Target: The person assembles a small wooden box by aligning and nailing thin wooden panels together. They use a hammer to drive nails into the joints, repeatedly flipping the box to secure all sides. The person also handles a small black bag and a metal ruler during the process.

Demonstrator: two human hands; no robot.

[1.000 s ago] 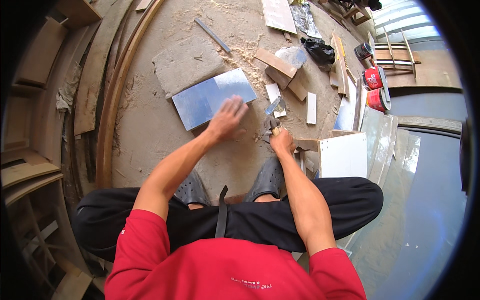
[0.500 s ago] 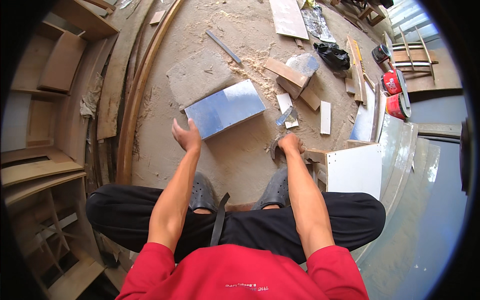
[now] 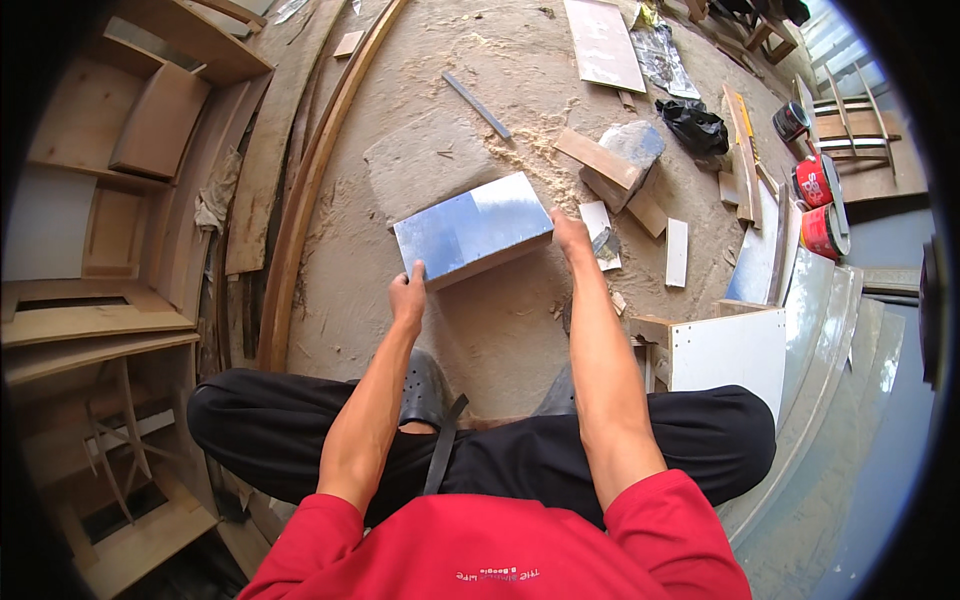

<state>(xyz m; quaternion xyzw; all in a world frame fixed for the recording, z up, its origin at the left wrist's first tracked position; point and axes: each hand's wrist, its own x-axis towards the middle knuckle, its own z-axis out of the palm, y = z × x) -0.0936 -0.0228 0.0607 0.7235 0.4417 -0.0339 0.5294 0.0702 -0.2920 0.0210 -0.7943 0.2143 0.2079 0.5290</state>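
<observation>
A rectangular wooden box with a glossy white top, mirroring blue light, lies tilted across the floor in front of me. My left hand is closed on its near left corner, thumb up against the edge. At the opposite end, my right hand grips the right edge, its fingers partly hidden. Beneath the box's near side, what supports it is in shadow. Just right of my right hand lies a small white board with a clear plastic piece on it. Something dark by my right forearm is mostly covered.
Wood offcuts and a narrow white strip lie to the right. A white-sided box stands beside my right knee. Long planks and wooden cabinets line the left. Red cans and a black plastic bag are farther right.
My right hand has left the dark curved object near my foot and moved up to the box's right end. My left hand, open before, has closed on the near left corner.
</observation>
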